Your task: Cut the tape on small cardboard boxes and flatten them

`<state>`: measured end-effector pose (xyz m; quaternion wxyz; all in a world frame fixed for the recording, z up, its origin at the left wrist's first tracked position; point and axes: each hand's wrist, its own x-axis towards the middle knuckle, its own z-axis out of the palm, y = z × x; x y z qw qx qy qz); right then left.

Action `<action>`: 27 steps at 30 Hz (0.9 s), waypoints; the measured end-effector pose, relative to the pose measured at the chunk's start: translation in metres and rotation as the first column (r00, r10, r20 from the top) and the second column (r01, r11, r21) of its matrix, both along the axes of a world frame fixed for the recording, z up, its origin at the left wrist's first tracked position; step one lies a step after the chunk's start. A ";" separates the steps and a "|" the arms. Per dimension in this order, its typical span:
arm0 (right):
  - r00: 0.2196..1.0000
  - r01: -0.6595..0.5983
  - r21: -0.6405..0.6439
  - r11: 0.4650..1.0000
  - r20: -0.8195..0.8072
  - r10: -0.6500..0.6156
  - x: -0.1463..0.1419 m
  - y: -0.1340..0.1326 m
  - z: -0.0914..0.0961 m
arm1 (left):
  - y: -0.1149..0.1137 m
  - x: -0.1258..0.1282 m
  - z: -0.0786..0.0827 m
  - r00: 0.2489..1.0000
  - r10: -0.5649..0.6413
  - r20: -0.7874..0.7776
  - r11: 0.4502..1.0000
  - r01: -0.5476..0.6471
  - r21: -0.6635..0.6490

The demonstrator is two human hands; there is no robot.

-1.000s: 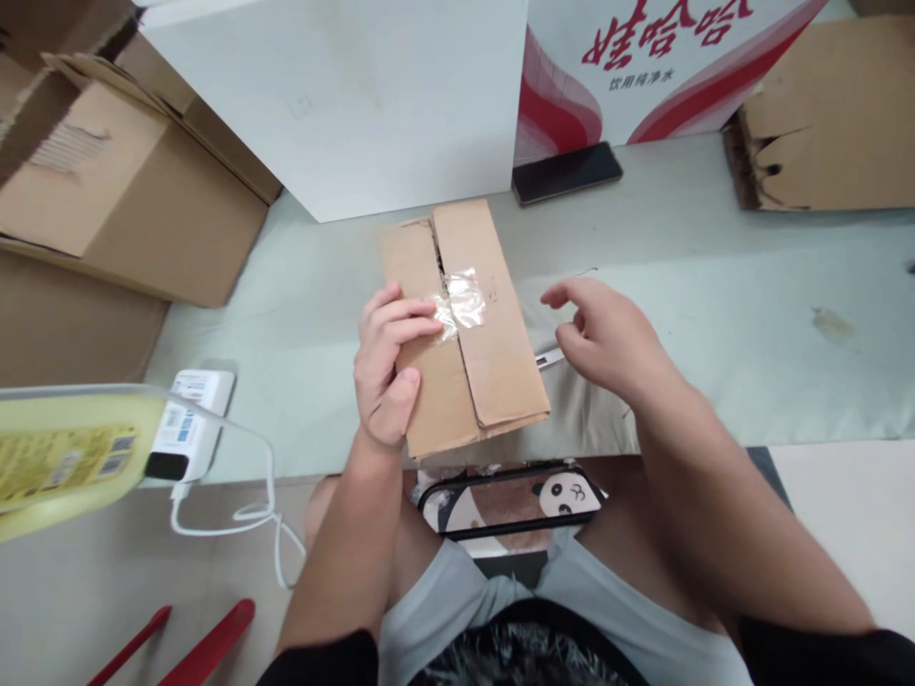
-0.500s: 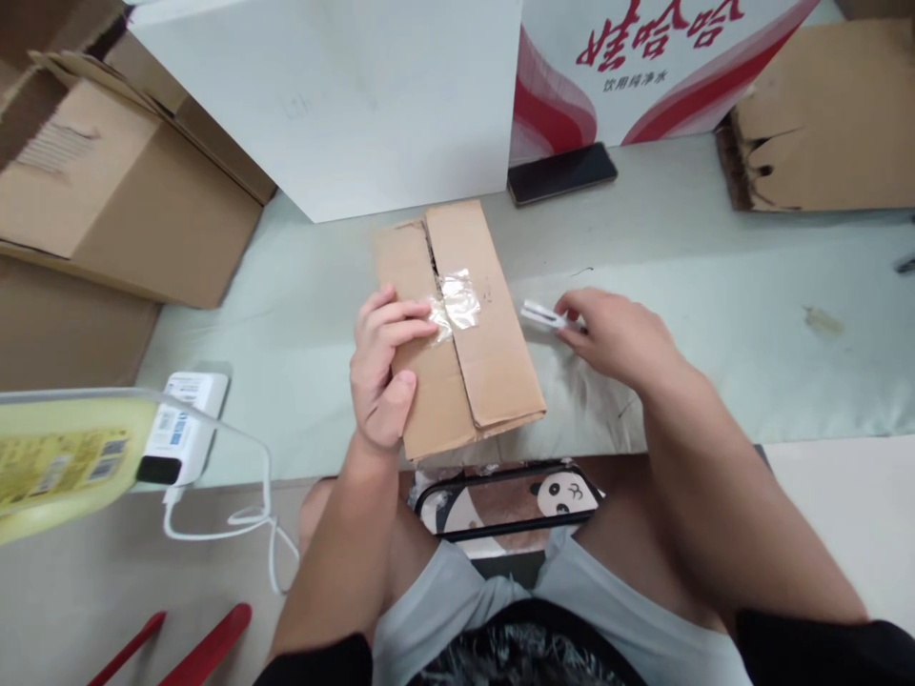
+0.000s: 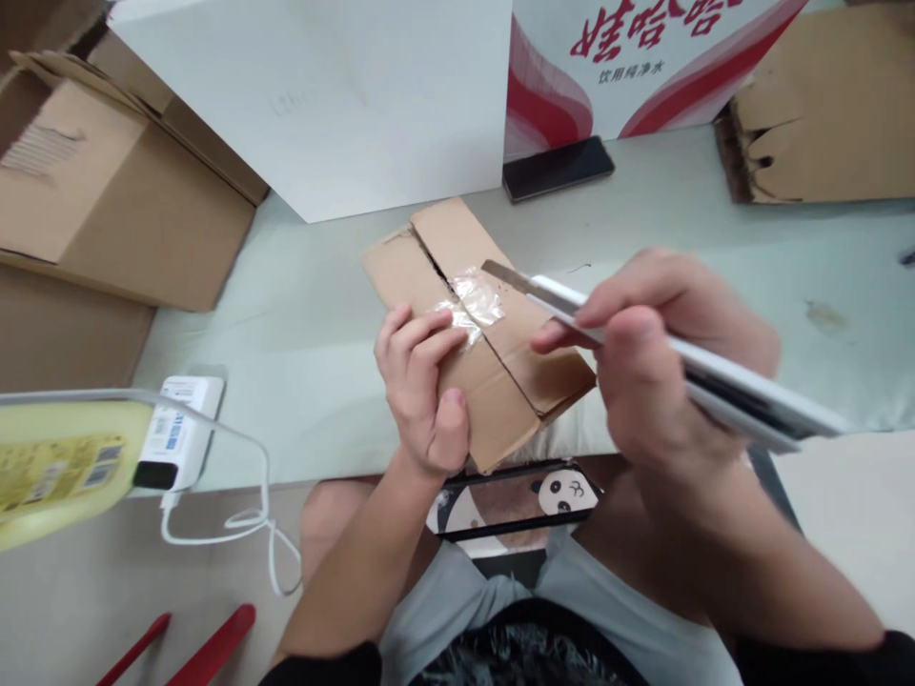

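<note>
A small brown cardboard box [image 3: 500, 362] lies on the pale green table [image 3: 315, 314], its top flaps joined by a crumpled strip of clear tape [image 3: 476, 300]. My left hand [image 3: 421, 391] grips the box's left side, fingers on top beside the tape and thumb on the near edge. Raised above the box's right half, my right hand [image 3: 658, 372] is closed round a white utility knife [image 3: 715, 367]. The knife's blade [image 3: 504, 274] is out and points left, close to the tape.
A large white box [image 3: 343, 95] and a red-and-white printed carton [image 3: 643, 57] stand behind. A black phone [image 3: 558, 169] lies by them. Open cardboard boxes sit at far left [image 3: 107, 191] and far right [image 3: 822, 114]. A white power bank [image 3: 175, 429] with cable lies left.
My right hand picked the knife up from the table at the box's right and lifted it over the box. The box has turned a little under my left hand.
</note>
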<state>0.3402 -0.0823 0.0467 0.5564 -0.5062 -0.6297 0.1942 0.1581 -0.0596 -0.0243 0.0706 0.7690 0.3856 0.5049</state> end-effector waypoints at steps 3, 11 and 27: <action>0.999 -0.034 0.023 0.999 0.035 0.033 -0.006 -0.001 -0.004 | 0.001 -0.003 -0.002 1.000 0.005 -0.009 1.000 -0.005 -0.012; 0.984 -0.092 0.002 0.996 0.156 0.090 -0.009 0.003 -0.008 | 0.000 -0.005 -0.006 1.000 0.004 0.027 1.000 -0.004 -0.026; 0.962 -0.066 -0.042 0.997 0.264 0.074 -0.015 0.007 -0.007 | 0.000 -0.001 -0.009 0.995 -0.011 0.104 0.999 0.014 -0.033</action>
